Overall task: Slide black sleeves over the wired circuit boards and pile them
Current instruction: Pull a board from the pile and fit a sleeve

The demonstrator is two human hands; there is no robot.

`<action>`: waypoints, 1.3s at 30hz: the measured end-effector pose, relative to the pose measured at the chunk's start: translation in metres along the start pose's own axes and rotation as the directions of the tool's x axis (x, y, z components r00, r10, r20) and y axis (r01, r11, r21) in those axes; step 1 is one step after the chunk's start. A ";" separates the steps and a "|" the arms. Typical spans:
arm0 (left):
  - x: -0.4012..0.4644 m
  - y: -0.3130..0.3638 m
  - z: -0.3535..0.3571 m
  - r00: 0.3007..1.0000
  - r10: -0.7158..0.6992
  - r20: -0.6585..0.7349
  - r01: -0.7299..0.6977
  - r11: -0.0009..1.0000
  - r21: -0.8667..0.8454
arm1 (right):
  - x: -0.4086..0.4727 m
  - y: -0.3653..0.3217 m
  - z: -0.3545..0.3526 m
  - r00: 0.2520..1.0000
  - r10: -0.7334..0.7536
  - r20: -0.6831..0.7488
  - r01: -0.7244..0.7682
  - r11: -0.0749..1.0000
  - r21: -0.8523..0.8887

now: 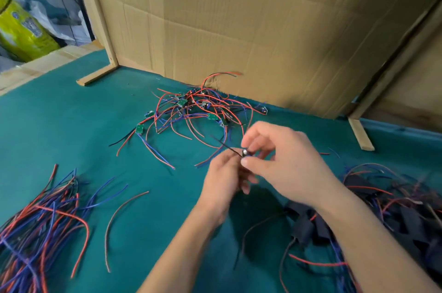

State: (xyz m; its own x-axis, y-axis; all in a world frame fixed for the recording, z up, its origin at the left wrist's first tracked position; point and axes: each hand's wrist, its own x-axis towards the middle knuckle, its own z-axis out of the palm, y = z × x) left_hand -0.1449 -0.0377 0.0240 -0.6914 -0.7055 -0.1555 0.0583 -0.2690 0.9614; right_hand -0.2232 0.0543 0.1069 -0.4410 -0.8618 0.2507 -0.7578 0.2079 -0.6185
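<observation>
Hands, L (223, 179) & R (282, 161), pinch small board (246, 153) over green felt table (71, 130), cardboard wall (263, 29) behind.

Your left hand (223, 174) and right hand (275, 161) meet in front of you, forearms bare, fingers curled; your right thumb and forefinger pinch together.

Two hands: left hand (223, 174), right hand (282, 161). One small board part (246, 153) pinched between them. Roughly seven bare green circuit boards (182, 102) visible in one tangle. Three wire heaps; sleeves and wires too many, too blurred to count.
</observation>
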 end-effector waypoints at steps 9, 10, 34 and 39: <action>-0.011 0.002 0.003 0.943 -0.044 0.330 0.075 0.994 -0.081 | -0.038 0.036 -0.017 0.992 0.109 0.065 -0.095 0.977 -0.189; -0.009 0.002 0.003 0.942 -0.050 0.332 0.080 0.994 -0.076 | -0.041 0.040 -0.020 0.981 0.143 0.134 -0.105 0.961 -0.258; -0.015 -0.009 0.008 0.881 0.280 0.381 -0.446 0.759 0.474 | -0.040 0.058 -0.017 0.987 0.080 0.139 -0.015 0.909 -0.416; -0.014 -0.008 0.008 0.885 0.290 0.364 -0.428 0.815 0.390 | -0.042 0.068 -0.015 0.986 0.035 0.164 0.044 0.890 -0.454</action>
State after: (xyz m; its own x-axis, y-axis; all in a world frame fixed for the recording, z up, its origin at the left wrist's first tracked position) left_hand -0.1407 -0.0205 0.0206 -0.8573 -0.4634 0.2243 0.0626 0.3386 0.9388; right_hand -0.2627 0.1117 0.0653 -0.3819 -0.9184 0.1033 -0.9122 0.3566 -0.2016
